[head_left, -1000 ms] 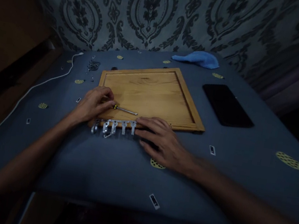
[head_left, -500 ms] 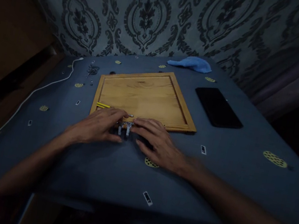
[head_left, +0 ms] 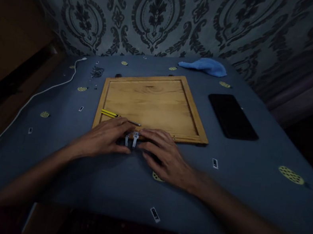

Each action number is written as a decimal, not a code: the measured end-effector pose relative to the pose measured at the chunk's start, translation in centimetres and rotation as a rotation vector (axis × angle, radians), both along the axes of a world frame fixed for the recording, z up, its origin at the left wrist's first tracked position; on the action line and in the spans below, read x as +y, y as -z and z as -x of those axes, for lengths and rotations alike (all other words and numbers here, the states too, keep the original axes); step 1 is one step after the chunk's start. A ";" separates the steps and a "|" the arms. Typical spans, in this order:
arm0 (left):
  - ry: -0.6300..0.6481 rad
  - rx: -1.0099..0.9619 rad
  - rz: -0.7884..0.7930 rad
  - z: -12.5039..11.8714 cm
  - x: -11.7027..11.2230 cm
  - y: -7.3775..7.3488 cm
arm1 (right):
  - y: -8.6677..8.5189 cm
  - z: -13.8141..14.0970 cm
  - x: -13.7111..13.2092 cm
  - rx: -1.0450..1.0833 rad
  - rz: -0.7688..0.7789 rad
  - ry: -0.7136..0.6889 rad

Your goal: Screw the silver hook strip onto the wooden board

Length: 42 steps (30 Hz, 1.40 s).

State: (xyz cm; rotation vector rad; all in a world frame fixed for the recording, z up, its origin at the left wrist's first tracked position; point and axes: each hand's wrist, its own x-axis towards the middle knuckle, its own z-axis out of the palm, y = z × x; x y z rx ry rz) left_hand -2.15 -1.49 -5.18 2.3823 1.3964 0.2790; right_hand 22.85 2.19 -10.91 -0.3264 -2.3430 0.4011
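A wooden framed panel (head_left: 153,100) lies flat, its front edge towards me. At that edge sits a small silvery metal fitting (head_left: 135,139), perhaps a hinge or clasp, with two prongs pointing my way. My left hand (head_left: 107,136) closes on it from the left, index finger over the panel's edge and thumb lower. From the right, my right hand (head_left: 164,154) has its fingertips on the fitting, the thumb underneath; the exact contact is partly hidden. A screwdriver (head_left: 110,113) with a yellow and black handle rests on the panel just beyond my left fingers.
Right of the panel lies a black flat tablet-like object (head_left: 233,117). A blue cloth (head_left: 206,66) is at the back by the patterned wall. Small metal pieces (head_left: 97,72) lie back left, near a white cable (head_left: 30,101) running down the left side of the blue tablecloth (head_left: 95,187).
Both hands stay at the fitting with almost the same grip. The whole view has shifted slightly, and more of the screwdriver's shaft shows.
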 end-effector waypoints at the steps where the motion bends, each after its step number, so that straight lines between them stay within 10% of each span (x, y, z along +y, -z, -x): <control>1: 0.003 0.001 0.004 0.0 0.0 0.0 | 0.0 0.0 0.0 -0.012 0.009 0.003; 42: 0.029 -0.047 0.068 0.1 0.6 0.1 | -0.6 0.8 -0.6 -0.087 0.036 0.050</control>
